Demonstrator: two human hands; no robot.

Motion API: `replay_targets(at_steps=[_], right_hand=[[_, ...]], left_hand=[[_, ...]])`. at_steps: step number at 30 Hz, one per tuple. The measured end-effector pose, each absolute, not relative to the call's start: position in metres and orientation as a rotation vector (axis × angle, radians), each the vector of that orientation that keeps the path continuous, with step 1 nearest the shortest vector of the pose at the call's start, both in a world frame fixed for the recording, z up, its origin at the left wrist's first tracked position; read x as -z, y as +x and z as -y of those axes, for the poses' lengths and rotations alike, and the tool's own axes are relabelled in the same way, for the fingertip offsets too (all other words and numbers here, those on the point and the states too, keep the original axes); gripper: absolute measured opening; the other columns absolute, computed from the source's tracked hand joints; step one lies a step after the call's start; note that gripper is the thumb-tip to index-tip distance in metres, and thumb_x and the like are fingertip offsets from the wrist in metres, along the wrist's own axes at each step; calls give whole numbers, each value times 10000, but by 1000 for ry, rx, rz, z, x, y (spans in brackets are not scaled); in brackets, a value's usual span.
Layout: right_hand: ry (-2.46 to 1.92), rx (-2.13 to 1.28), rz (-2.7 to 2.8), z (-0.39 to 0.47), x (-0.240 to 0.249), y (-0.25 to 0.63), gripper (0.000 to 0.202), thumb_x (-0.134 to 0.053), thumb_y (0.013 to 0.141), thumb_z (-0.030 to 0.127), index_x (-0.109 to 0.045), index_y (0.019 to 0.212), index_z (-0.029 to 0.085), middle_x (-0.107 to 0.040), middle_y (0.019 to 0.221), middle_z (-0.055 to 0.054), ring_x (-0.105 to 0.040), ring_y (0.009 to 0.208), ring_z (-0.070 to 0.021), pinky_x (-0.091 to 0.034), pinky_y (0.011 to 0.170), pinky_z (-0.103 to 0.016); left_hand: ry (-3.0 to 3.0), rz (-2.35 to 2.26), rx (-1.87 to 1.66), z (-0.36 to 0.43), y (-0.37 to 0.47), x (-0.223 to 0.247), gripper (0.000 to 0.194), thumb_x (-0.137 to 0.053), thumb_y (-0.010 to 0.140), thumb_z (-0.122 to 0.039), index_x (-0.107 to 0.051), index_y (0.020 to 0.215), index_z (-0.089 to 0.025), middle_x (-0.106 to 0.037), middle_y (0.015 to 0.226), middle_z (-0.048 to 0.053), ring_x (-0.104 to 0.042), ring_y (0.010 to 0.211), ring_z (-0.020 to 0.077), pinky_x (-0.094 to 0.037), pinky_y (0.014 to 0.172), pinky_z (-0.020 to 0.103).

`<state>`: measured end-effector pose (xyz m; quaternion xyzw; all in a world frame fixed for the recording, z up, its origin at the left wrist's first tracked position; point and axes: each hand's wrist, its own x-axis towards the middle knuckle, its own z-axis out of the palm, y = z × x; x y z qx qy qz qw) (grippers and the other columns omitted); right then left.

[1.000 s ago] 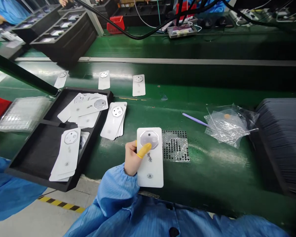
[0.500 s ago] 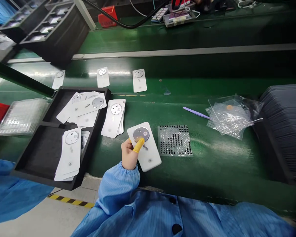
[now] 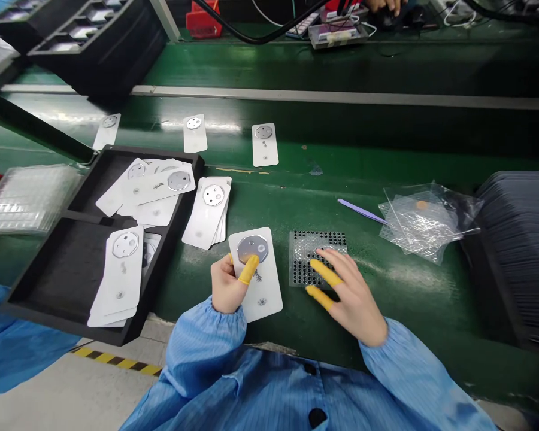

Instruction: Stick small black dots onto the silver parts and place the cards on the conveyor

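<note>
My left hand (image 3: 230, 282) grips a white phone back cover (image 3: 257, 275) by its left edge. Its thumb, in a yellow finger cot, rests just under the cover's silver octagonal camera plate. My right hand (image 3: 345, 296) lies on the green belt with fingers spread. Two of its fingers wear yellow cots and touch the clear sheet of small black dots (image 3: 317, 257) right of the cover. Whether a dot is pinched between them I cannot make out.
A black tray (image 3: 67, 257) at left holds several white covers; a small stack (image 3: 209, 212) leans beside it. Three single covers lie on the far belt (image 3: 386, 137). Purple tweezers (image 3: 362, 211), a crumpled plastic bag (image 3: 424, 220), a dark stack (image 3: 521, 251) at right.
My right hand has come into view and landed on the dotted sheet. My left hand has turned the cover from tilted to nearly upright.
</note>
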<state>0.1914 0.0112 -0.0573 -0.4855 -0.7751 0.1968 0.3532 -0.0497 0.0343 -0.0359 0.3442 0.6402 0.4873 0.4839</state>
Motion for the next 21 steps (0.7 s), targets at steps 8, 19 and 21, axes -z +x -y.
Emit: replay_targets(at_steps=[8,19,21], right_hand=[[-1168,-446,1891,-23,73,199,358,-583,843,107,-603,1166,261,-683,1139,-89,-641,1066,-210,-458,1009,-496],[-1058,-561,1944,-33,37,189,312,-578,848,132,-605,1136,249,-682,1048,-72,-657,963,-200,-490,983,-487],[-1045,-534,1942,-34,42,185,315,-565,856,124,-602,1142,250,-676,1040,-72,-651,951,-199,-511,956,-473]], left_hand=[[1210,-1512,-942,-37,-40,34,334,-675,753,-359,-711,1004,-141,-719,1004,124,-662,967,271,-476,943,411],[1172,-1335,-891,-33,10,34,187,-718,719,-290,-757,846,-159,-745,857,94,-683,794,237,-546,798,381],[1292,-1309,-903,-30,11,33,191,-675,759,-243,-749,921,-174,-744,906,92,-686,829,237,-545,814,376]])
